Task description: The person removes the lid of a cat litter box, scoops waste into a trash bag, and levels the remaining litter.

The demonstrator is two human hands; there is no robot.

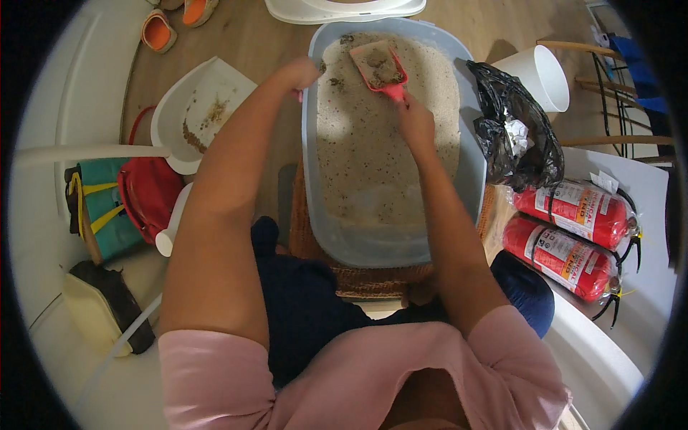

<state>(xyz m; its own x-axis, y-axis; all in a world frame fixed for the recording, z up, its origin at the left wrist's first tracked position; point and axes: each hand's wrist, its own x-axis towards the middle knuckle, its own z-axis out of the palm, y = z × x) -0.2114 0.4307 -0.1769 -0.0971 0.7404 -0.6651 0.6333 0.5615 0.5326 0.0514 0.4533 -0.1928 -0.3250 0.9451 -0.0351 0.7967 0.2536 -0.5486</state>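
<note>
A grey plastic litter box in front of me holds pale litter dotted with dark bits. My right hand grips the handle of a red litter scoop, which is over the far part of the litter. Sandy litter and darker clumps lie on the scoop's blade. At the box's far left rim is my left hand, closed around the edge, its fingertips partly hidden. A few dark clumps show in the litter near that hand.
At right, a black plastic bag leans by the box, near a white bucket and two red fire extinguishers. A soiled white dustpan lies left. A white plastic piece is beyond; a brown woven mat lies underneath.
</note>
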